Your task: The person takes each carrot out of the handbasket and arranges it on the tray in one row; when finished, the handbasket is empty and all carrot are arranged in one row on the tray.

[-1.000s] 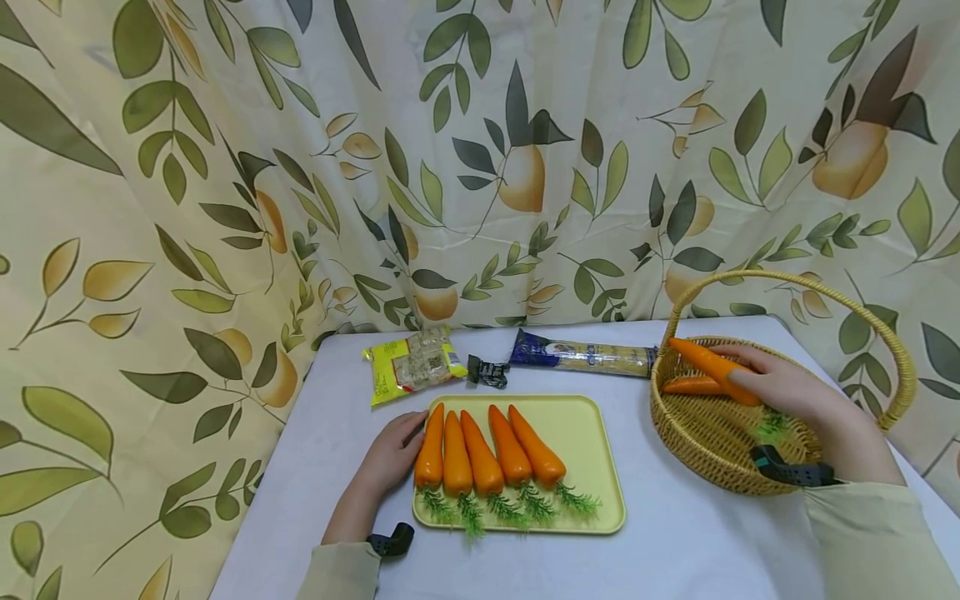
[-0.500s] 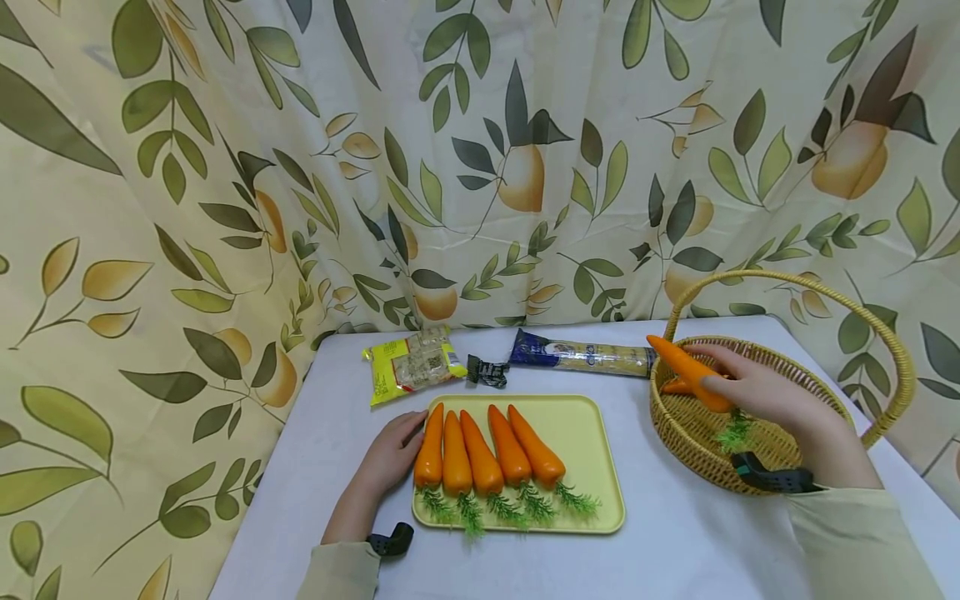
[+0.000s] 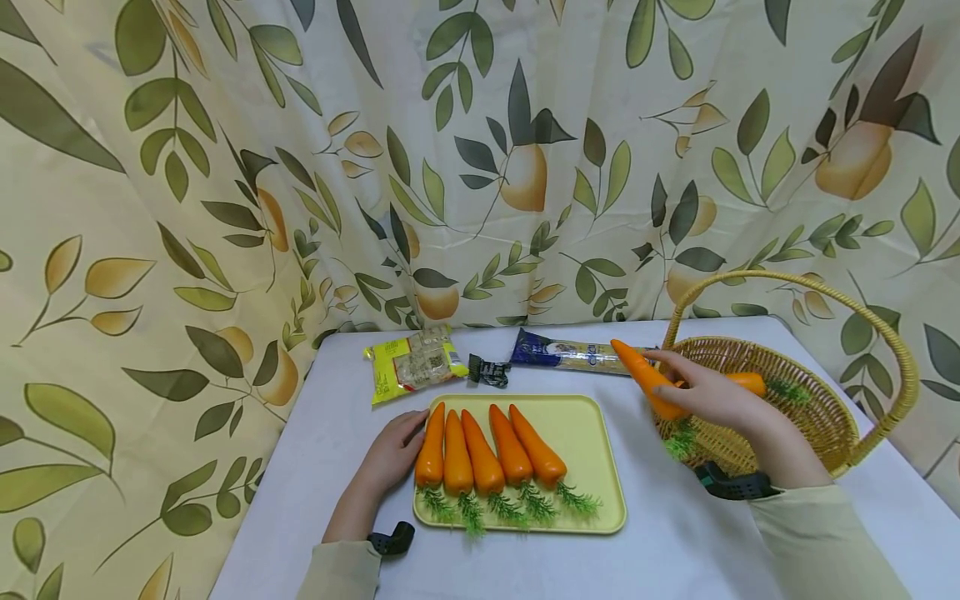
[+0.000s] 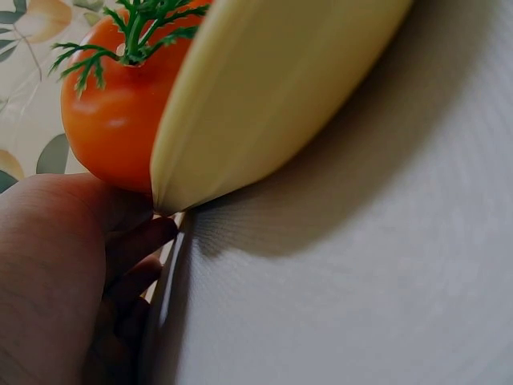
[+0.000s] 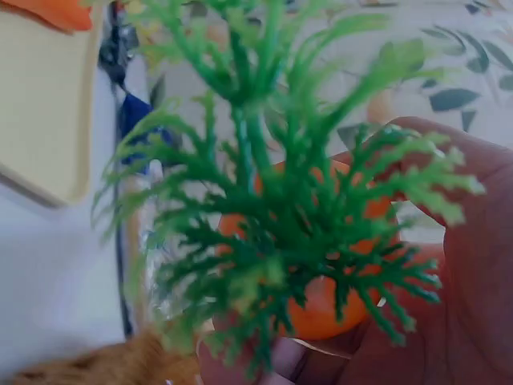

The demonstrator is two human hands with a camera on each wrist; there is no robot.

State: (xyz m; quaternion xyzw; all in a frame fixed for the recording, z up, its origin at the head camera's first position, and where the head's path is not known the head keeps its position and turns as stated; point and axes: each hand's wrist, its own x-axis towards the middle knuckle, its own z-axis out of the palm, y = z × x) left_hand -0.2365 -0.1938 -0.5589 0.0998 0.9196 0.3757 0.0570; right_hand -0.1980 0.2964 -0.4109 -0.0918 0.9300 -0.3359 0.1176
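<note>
My left hand [image 3: 393, 454] holds the left rim of a pale yellow tray [image 3: 585, 467], its thumb beside the leftmost carrot [image 3: 430, 450]. In the left wrist view the fingers [image 4: 140, 245] meet the rim of the tray [image 4: 264, 96], close to that carrot's rounded end. Several carrots with green tops lie side by side on the tray. Over the left rim of a wicker basket [image 3: 832, 417], my right hand [image 3: 708, 392] grips another carrot [image 3: 637, 367], tip pointing up and left. Its leafy top [image 5: 272, 208] covers much of the right wrist view. Another carrot [image 3: 746, 383] lies in the basket, partly hidden by the hand.
Behind the tray lie a yellow snack packet [image 3: 412, 367], a small black wrapped piece [image 3: 489, 372] and a blue-ended packet of noodles [image 3: 570, 354]. The basket's tall handle [image 3: 810, 283] arches at the right. A patterned curtain [image 3: 480, 208] hangs behind the white table.
My right hand has moved left with its carrot, from inside the basket to its left rim. The carrot lying in the basket shows more to the right. My left hand stays on the tray.
</note>
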